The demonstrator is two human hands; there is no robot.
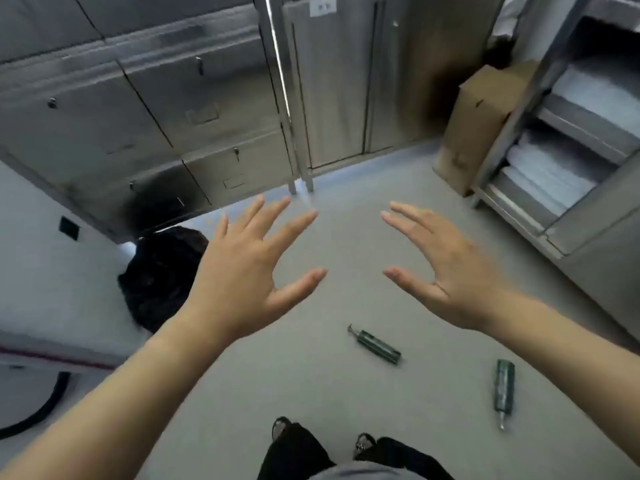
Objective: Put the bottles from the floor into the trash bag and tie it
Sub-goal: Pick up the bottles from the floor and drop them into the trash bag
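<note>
Two dark green pump bottles lie on the grey floor: one [375, 344] just ahead of my feet, the other [504, 388] further right. A black trash bag [157, 275] sits on the floor at the left, partly hidden behind my left forearm. My left hand [249, 271] and my right hand [446, 268] are both held out in the air above the floor, fingers spread and holding nothing. Neither hand touches a bottle or the bag.
Steel cabinets with drawers [156, 109] line the far left, and a steel door [346, 81] stands behind. A cardboard box [474, 126] leans by a steel shelf rack [568, 140] at right. A black hose [45, 403] curves at lower left. My feet [322, 441] are at the bottom.
</note>
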